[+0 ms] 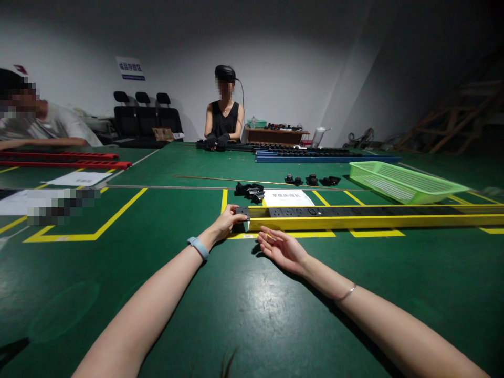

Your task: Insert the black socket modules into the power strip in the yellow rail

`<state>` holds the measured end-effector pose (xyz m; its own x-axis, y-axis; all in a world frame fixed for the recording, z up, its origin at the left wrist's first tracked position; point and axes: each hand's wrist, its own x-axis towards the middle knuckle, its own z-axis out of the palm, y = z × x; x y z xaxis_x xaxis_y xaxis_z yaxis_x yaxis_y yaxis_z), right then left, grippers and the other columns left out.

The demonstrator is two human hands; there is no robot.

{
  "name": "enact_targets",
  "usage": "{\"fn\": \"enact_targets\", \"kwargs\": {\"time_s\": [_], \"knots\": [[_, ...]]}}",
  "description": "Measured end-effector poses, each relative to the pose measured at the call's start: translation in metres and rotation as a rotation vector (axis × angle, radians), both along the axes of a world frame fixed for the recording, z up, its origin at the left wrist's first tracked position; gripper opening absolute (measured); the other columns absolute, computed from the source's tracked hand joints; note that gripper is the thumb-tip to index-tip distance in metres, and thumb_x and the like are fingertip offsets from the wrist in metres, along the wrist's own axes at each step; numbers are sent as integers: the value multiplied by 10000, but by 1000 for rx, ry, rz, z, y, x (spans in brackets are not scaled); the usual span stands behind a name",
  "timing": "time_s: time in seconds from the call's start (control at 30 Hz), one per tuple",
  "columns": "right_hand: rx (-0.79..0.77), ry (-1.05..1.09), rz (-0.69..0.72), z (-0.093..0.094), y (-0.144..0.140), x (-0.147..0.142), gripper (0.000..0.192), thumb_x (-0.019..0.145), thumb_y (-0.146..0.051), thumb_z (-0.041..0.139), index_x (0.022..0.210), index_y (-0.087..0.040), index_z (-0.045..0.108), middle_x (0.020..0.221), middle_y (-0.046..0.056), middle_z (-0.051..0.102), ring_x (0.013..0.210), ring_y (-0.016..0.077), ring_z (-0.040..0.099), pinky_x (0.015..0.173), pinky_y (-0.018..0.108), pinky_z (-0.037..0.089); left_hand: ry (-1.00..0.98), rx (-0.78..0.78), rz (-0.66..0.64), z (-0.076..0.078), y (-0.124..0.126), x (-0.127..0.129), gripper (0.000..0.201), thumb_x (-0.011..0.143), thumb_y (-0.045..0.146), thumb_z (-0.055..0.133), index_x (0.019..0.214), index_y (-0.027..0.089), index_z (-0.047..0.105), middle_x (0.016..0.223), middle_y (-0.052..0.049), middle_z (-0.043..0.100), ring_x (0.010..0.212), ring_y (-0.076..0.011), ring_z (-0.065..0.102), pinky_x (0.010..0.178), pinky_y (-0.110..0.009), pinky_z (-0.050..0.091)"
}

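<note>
A green table (244, 315) marked with yellow tape lines. A long yellow rail (374, 220) lies at one o'clock. Farther at two o'clock sits a green basket (405, 182), with black parts (252, 191) at twelve.

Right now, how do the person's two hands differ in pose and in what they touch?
The left hand is palm down, its fingers closed on the black end piece of the yellow rail; the right hand lies palm up, fingers spread, holding nothing. The left wrist wears a light blue band; the right wrist wears a thin bracelet. Both are bare and reach over the green table.
</note>
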<state>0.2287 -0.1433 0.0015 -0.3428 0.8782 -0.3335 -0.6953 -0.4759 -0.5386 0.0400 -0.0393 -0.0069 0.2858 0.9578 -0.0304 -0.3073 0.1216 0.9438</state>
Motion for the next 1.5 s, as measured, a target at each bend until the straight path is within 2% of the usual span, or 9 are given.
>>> {"fn": "enact_targets", "kwargs": {"time_s": [0.67,1.07,1.33,1.5], "knots": [[-6,4,-2,-1,-1,0,272,883,-133,496,1141,-114,579,938,102,691,907,167,682,797,276,556,40,16,-18,-1,0,-2,495,610,120,744,1023,163,475,877,-23,594,821,-125,596,800,-281,434],[7,20,5,-3,0,2,284,880,-138,508,1153,-106,582,954,110,690,923,170,679,813,276,553,110,97,-50,-1,-2,-2,442,654,228,776,1024,163,543,1037,-76,611,954,-163,603,860,-310,448],[-6,5,-9,1,-2,0,285,909,-141,452,1168,-102,566,938,107,689,911,172,682,805,281,553,68,93,-62,0,-2,-2,299,730,278,705,982,161,594,1006,-75,632,923,-153,610,811,-280,455],[-5,2,-13,1,-2,-1,282,911,-137,451,1164,-97,567,936,109,688,907,173,682,798,280,555,38,84,-89,-2,2,-1,258,772,215,605,1021,149,623,1011,-89,656,892,-137,616,787,-257,465]]}}
